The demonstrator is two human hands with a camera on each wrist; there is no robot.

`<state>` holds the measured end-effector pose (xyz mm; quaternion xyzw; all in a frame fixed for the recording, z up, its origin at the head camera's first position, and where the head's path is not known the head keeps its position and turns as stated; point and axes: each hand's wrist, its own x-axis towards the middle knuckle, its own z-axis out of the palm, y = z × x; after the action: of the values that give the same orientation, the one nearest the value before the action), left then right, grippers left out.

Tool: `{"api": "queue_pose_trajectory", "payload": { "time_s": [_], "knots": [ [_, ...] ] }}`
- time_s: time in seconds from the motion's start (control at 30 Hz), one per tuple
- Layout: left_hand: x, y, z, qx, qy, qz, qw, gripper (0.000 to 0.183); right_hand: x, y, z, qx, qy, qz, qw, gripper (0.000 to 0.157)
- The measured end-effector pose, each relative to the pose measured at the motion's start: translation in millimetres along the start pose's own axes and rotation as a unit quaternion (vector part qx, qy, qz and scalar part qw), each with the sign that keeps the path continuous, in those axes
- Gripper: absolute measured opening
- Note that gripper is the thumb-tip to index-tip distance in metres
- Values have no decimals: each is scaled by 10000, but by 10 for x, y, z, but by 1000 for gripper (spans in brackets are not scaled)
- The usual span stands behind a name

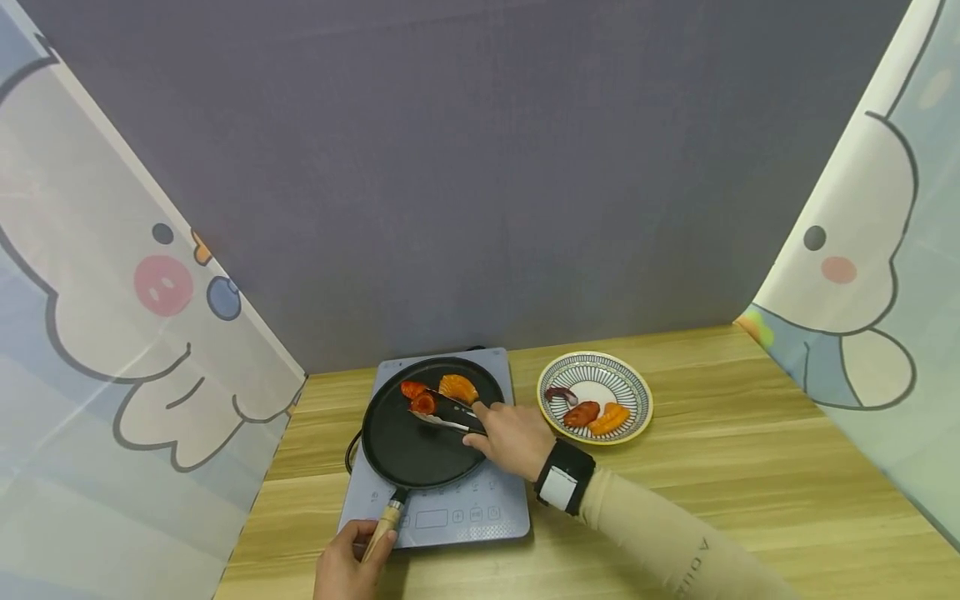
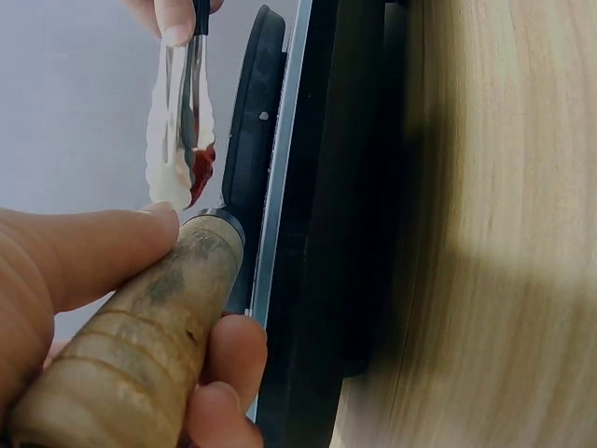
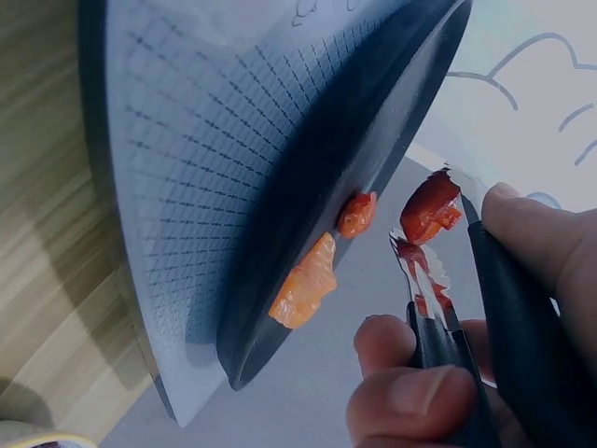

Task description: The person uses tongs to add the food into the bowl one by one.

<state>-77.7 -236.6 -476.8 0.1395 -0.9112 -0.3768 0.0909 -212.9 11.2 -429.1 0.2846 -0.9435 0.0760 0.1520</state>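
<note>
My left hand [image 1: 351,562] grips the wooden handle [image 2: 140,345] of a black flat pan [image 1: 420,458], thumb along its top. Over the pan, my right hand [image 1: 517,437] holds black-handled tongs [image 3: 448,364] with scalloped metal tips. Between the tips is a dark red, glossy food piece [image 3: 432,207], held above the pan surface in the right wrist view. On the pan's far side lie an orange food piece [image 1: 458,387] and a smaller red piece [image 3: 357,215]. The left wrist view shows the tongs from the side, with red between their tips.
Under the pan is a pale induction cooker [image 1: 431,533] with printed buttons, on a wooden table [image 1: 720,417]. To the right stands a patterned plate [image 1: 641,404] holding red, orange and purplish food pieces. A grey wall [image 1: 495,183] rises behind, with cartoon-printed panels at both sides.
</note>
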Motion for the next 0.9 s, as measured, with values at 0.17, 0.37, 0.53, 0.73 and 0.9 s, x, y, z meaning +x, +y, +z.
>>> {"api": "queue_pose_trajectory", "payload": {
  "time_s": [0.17, 0.37, 0.53, 0.73, 0.9],
  "knots": [
    [-1, -4, 6, -12, 11, 13, 10000, 28, 44, -56, 12, -14, -191, 9, 9998, 54],
    [-3, -7, 10, -52, 48, 87, 9999, 27, 104, -128, 46, 68, -399, -84, 9991, 54],
    [-2, -10, 16, -60, 69, 121, 9999, 27, 159, -190, 53, 63, -455, -126, 9989, 53],
    [-4, -8, 15, -57, 79, 114, 9999, 26, 229, -256, 100, 36, -461, -146, 9988, 50],
    [-3, 2, 14, -34, 31, 34, 10000, 26, 271, -291, 151, -54, -270, -195, 9994, 45]
  ]
}}
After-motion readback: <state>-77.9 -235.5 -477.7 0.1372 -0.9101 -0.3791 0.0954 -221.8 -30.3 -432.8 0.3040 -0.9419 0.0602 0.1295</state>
